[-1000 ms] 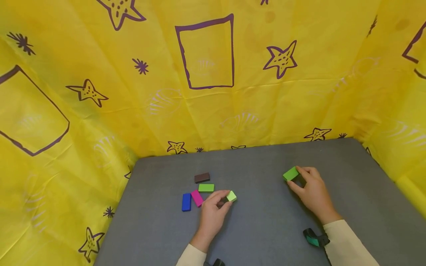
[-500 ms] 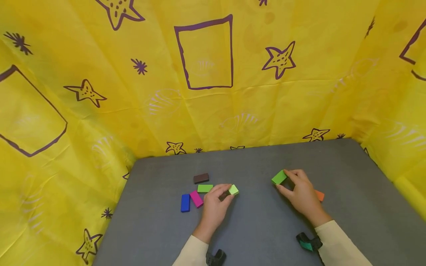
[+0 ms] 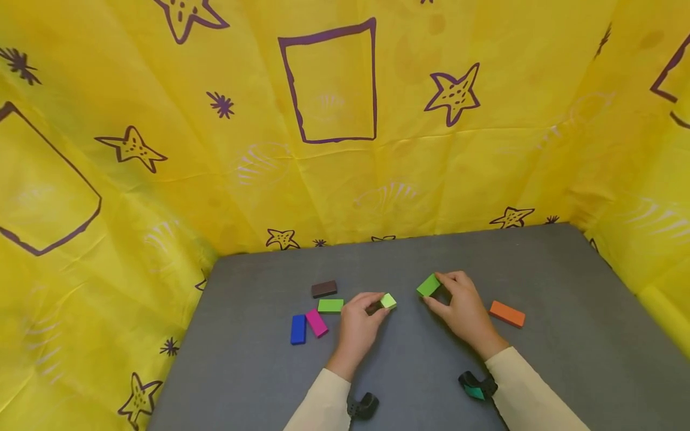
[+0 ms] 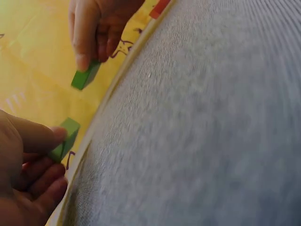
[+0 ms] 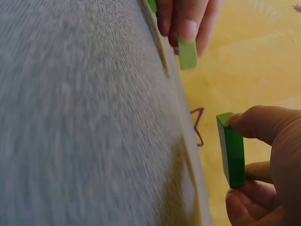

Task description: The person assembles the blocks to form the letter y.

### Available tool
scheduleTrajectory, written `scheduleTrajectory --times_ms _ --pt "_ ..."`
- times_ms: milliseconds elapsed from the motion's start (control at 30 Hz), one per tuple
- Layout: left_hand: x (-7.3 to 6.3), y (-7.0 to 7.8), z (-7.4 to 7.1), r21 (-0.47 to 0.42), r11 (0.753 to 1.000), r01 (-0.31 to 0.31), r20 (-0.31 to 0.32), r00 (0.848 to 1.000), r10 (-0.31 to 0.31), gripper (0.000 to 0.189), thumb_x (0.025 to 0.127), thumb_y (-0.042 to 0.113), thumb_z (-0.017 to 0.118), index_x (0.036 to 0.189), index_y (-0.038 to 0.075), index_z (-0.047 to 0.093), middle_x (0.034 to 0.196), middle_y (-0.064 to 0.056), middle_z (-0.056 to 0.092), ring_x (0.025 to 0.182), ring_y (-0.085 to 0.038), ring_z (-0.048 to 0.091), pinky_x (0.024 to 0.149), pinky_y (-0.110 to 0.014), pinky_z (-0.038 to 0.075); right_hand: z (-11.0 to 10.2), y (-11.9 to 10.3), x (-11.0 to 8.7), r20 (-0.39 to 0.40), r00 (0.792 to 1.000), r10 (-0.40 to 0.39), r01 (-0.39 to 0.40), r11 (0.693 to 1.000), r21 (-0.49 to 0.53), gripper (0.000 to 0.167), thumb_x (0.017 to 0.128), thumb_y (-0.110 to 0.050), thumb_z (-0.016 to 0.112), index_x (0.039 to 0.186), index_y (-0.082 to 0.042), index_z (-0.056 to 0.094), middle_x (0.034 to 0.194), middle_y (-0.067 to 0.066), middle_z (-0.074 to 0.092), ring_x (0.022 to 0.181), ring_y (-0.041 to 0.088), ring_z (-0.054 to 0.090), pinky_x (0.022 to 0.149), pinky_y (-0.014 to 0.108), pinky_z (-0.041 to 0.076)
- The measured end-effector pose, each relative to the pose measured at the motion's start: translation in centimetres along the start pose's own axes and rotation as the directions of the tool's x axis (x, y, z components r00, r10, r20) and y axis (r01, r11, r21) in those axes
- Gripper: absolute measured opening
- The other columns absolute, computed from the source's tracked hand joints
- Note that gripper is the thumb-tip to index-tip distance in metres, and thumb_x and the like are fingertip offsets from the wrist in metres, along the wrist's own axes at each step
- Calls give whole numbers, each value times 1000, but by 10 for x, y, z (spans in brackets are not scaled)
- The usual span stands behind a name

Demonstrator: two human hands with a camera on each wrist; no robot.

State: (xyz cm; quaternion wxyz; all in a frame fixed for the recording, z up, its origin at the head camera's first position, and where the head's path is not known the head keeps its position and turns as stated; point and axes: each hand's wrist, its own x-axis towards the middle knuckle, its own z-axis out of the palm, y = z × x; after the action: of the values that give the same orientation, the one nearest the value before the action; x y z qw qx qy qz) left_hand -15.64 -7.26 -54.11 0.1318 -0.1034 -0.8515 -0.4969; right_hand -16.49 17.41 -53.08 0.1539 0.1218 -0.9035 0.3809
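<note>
Light-green block (image 3: 389, 301) sat pinched in left hand (image 3: 358, 326), darker block (image 3: 429, 285) in right hand (image 3: 466, 311), both above tabletop (image 3: 420, 365), apart; seemed light, stiff, sturdy, best gripped at 2 opposite ends.

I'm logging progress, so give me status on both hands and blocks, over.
Left hand pinches pale green block. Right hand pinches darker green block. Held blocks apart, nothing seen between them. Orange block right of right hand.

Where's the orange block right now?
In the head view, the orange block lies on the gray table, just right of the right hand, which pinches a green block.
</note>
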Motion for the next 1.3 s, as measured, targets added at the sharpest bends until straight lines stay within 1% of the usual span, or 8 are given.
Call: scheduleTrajectory --times_ms 133,300,500,600,800,933,1167,1300 --pt "-1 -5 5 89 996 -17 11 1000 16 32 85 2 94 116 4 85 110 -1 79 102 -20 73 93 -39 57 11 -5 3 18 1000 15 -15 1000 2 62 91 -12 91 140 15 64 120 23 61 111 42 59 94 60 51" --pt "-3 -12 7 167 985 -34 31 999 29 36 84 9 96 118 9 85 112 2 78 105 -21 66 92 -42 54 25 -9 4 49 998 33 -34 999 19 61 92 -13 90 139 16 64 119 22 60 109 41 59 93 58 52" --pt "-3 -14 5 185 982 -36 62 998 25 39 85 13 96 122 11 84 116 3 78 105 -20 65 92 -41 54 40 -9 2 49 998 33 -34 999 19 62 90 -11 91 139 16 64 120 23 60 111 44 58 93 59 51" --pt "-3 -14 3 191 981 -40 74 997 27 39 86 13 96 123 12 83 118 3 78 106 -20 64 92 -41 54 43 -7 1 69 997 24 -25 1000 14 65 90 -13 92 141 14 63 124 24 59 114 45 56 94 59 51" --pt "-2 -13 3 181 982 -44 97 995 26 38 88 16 95 124 13 83 120 5 77 107 -18 63 93 -39 54 41 0 0 104 995 8 -13 999 41 64 91 -10 91 145 11 62 128 22 58 118 44 53 98 61 49" --pt "-2 -13 3 182 982 -57 91 995 41 38 86 16 96 122 14 83 119 5 77 106 -18 63 92 -40 53 40 2 3 117 993 -16 9 998 57 60 93 -5 86 145 11 62 128 21 59 118 43 54 99 61 47" --pt "-2 -14 3 184 983 -29 125 992 6 38 88 18 95 124 16 83 120 8 77 106 -16 61 92 -40 52 42 1 2 107 994 -11 4 998 64 56 94 -4 86 143 10 64 125 20 60 117 43 55 99 61 48" --pt "-2 -15 4 188 981 -42 116 993 20 38 87 17 96 122 16 83 119 7 78 105 -17 61 91 -41 52 42 1 1 100 995 -15 9 998 61 55 94 -5 86 142 10 65 124 19 61 115 42 55 98 60 48"
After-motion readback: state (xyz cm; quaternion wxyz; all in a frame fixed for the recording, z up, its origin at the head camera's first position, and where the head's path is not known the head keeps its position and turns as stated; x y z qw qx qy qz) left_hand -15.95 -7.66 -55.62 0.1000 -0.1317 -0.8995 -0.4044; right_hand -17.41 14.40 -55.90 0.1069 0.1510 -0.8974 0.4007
